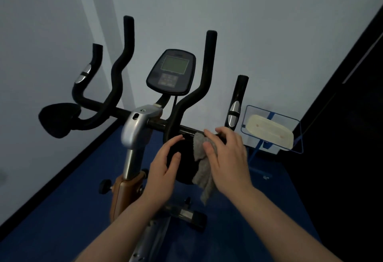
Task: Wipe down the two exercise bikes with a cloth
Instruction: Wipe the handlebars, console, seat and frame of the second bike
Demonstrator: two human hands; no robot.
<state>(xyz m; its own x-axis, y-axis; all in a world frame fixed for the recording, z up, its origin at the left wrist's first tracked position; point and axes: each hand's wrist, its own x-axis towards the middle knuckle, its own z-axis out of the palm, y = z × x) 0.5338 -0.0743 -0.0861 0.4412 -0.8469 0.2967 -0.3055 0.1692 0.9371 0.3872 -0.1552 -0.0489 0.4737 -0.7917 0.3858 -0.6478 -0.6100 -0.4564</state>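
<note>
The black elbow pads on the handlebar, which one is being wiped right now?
The right elbow pad, between both hands: the right hand presses the grey cloth on it. The left elbow pad sits untouched.

The exercise bike [143, 129] stood upright beside the pale wall, a black frame with a silver clamp housing on its stem, curved black handlebars rising either side of that housing, and a dark oval console with a greenish screen tilted back just above it. A black elbow pad hung to the right of the housing, below the crossbar. The cloth [204, 170], grey and crumpled, lay draped over that pad's right edge, its loose tail hanging below.
</note>
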